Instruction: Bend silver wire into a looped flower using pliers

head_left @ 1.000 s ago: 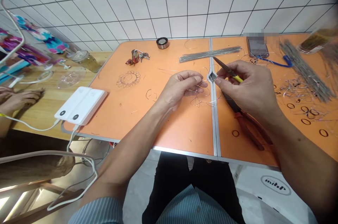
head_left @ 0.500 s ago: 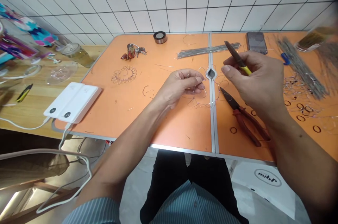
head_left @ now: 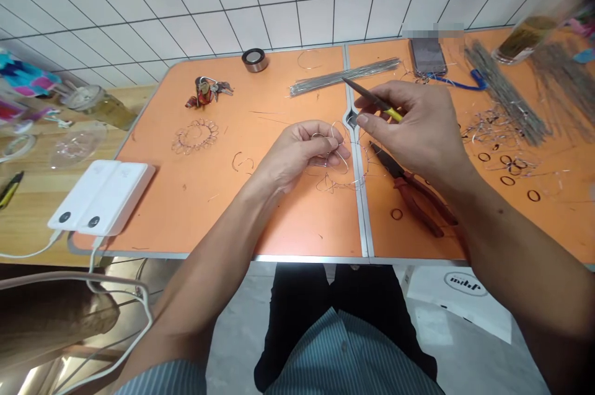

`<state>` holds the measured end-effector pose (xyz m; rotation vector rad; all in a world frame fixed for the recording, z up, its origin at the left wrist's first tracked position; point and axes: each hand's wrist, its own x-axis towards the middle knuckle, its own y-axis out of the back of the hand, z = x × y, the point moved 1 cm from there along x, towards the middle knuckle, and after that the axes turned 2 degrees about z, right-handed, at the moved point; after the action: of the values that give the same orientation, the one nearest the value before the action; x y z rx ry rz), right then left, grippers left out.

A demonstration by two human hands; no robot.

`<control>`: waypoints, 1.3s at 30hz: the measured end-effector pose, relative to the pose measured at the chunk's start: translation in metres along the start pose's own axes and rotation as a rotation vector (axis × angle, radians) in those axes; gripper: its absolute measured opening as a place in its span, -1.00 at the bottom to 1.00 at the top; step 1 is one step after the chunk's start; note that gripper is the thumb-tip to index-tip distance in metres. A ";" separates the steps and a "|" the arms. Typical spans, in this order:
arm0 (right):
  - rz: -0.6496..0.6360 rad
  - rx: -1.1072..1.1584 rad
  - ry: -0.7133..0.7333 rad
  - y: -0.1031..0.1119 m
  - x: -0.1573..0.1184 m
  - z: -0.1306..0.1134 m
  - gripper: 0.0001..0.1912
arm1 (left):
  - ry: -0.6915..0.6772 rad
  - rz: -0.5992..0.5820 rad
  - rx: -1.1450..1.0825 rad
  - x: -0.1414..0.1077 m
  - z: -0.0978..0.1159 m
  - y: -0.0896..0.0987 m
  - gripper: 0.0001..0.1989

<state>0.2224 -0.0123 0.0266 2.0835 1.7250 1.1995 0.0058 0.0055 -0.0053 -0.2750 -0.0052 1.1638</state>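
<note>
My left hand (head_left: 310, 152) is closed, with thumb and fingers pinching a thin, looped wire (head_left: 343, 162) just left of the table's seam. More fine wire loops trail below and to the right of the fingers. In my right hand (head_left: 413, 125) are slim pliers with a yellow handle (head_left: 394, 115); their dark, tapered jaws point up and left, apart from the wire. The palm hides most of the handle. Under my right hand, red-handled pliers (head_left: 411, 190) lie on the orange table (head_left: 288, 227), tips toward the seam. A flower-like wire ring (head_left: 195, 136) rests to the left.
A bundle of straight wires (head_left: 344, 77) lies behind my hands, near a tape roll (head_left: 255, 60), keys (head_left: 207, 92) and a phone (head_left: 427, 57). Wire scraps, small dark rings (head_left: 507, 181) and another wire bundle (head_left: 509, 94) are at right. White power banks (head_left: 102, 196) sit at left.
The camera view has shifted, so the table items appear further left. The right hand with the yellow-handled pliers is slightly nearer the left hand, which keeps its pinch on the wire.
</note>
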 end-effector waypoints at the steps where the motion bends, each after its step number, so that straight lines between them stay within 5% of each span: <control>1: -0.001 0.006 -0.002 0.000 0.000 0.000 -0.81 | 0.002 0.000 0.000 0.000 -0.001 0.000 -0.92; 26: -0.025 0.282 -0.120 -0.003 -0.002 -0.004 -0.86 | 0.026 0.042 0.007 0.000 -0.005 -0.003 -0.88; 39: -0.050 0.116 -0.267 0.008 0.008 -0.005 -0.88 | -0.017 0.101 -0.035 0.002 0.002 0.001 -0.79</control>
<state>0.2255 -0.0093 0.0384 2.1356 1.7456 0.7822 0.0058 0.0083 -0.0035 -0.2985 -0.0268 1.2675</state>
